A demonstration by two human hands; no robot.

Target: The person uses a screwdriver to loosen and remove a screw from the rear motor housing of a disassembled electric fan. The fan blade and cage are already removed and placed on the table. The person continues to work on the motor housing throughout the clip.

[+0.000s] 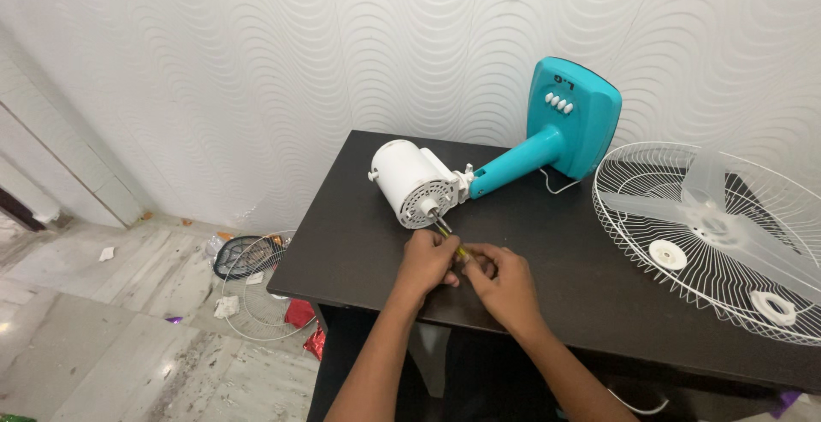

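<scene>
A table fan lies on its side on the dark table [359, 242]: white motor housing [415, 181], teal neck and teal base [575, 114] with white buttons. A yellow-handled screwdriver [446, 234] points at the motor's front face. My left hand [428, 264] grips the screwdriver just below the motor. Right beside it, my right hand [505, 281] touches the tool's handle end, fingers curled around it.
A white wire fan guard [684, 242] holding a translucent blade [714, 195] and two white round caps lies at the table's right. On the floor to the left are another wire guard [252, 302], a black racket-shaped object and scraps of litter. A patterned white wall stands behind.
</scene>
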